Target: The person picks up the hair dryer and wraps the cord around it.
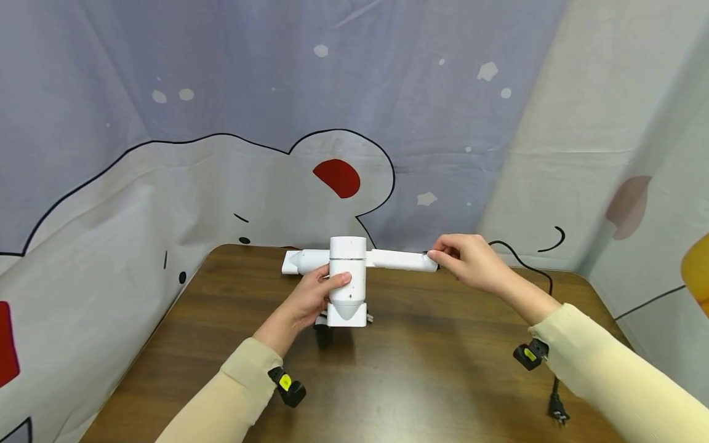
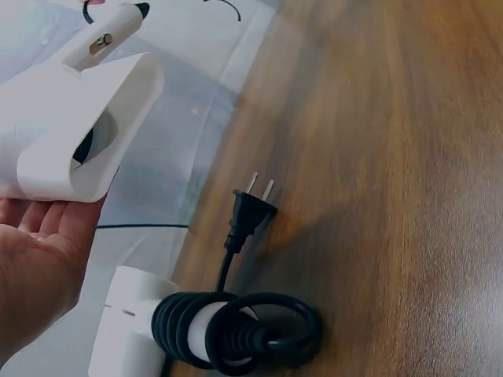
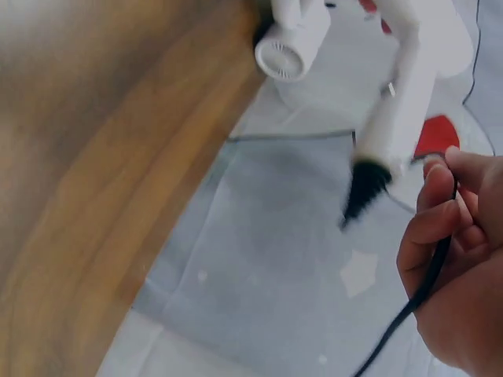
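My left hand (image 1: 310, 298) grips the barrel of a white hair dryer (image 1: 354, 280) above the table, thumb across its front. In the left wrist view, fingers (image 2: 59, 224) support it from beneath, by the flattened nozzle (image 2: 118, 129). Its handle points right. At the handle's end my right hand (image 1: 471, 261) pinches the black power cord (image 3: 431, 275) between thumb and fingers. The cord's black sleeve (image 3: 366, 184) is blurred in the right wrist view. A second white hair dryer (image 1: 310, 261) rests behind, partly hidden, its cord (image 2: 192, 330) coiled around its handle.
The held dryer's cord runs back and right, then down to a plug (image 1: 558, 409) near the table's right side. Another plug (image 2: 250, 216) sticks out from the coiled cord. A printed curtain (image 1: 266, 197) hangs behind the brown wooden table (image 1: 443, 363).
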Demonstrator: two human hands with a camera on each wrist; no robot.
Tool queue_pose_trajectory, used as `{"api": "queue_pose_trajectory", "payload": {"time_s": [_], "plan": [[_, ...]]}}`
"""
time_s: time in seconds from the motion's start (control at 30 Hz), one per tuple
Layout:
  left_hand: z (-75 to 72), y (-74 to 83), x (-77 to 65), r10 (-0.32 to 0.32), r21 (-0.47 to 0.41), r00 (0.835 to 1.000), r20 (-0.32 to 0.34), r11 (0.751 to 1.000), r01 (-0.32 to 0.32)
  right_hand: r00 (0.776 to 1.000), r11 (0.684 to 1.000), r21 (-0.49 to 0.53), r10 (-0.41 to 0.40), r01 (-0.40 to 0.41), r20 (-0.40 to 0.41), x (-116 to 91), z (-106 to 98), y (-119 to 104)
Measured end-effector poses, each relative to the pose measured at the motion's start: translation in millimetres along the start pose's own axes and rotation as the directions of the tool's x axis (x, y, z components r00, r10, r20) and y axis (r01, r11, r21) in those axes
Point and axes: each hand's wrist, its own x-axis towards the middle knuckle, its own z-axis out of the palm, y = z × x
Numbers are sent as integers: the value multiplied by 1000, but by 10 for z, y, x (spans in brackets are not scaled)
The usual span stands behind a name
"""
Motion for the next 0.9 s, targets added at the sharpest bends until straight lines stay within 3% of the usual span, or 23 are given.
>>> {"api": "queue_pose_trajectory", "payload": {"time_s": [0.2,0.33,0.63,0.9], "plan": [[32,-8,9,17,-50,999,-34,999,-18,992,998,-16,-61,59,-109,-129,188,6],[49,-20,23,29,-92,998,-55,995,-34,990,998,36,-55,60,-127,-225,288,22],[46,-16,18,30,-149,998,-46,988,-37,999,979,204,17,-8,-45,-252,344,100],[39,-24,-18,37,-203,999,-19,978,-41,980,943,274,167,-190,106,-250,356,217]]}}
